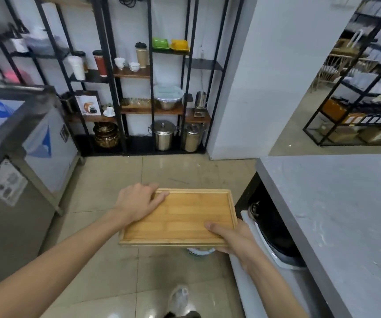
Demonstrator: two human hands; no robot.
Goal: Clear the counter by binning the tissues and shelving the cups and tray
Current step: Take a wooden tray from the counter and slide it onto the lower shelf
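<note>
Right now the wooden tray [180, 218] is carried level above the tiled floor [106, 260], empty. At its ten o'clock corner the left hand [136, 203] clamps the rim, fingers over the top. At its four o'clock corner the right hand [228, 237] grips with the thumb on the surface. The grey counter [345, 214] lies at three o'clock, the black shelving [152, 92] at twelve.

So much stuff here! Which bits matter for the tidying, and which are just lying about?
Part of the job:
wooden tray, held by left hand and right hand
shelving rack
white cups
counter

Just lying about:
steel pots
green and yellow boxes
</note>
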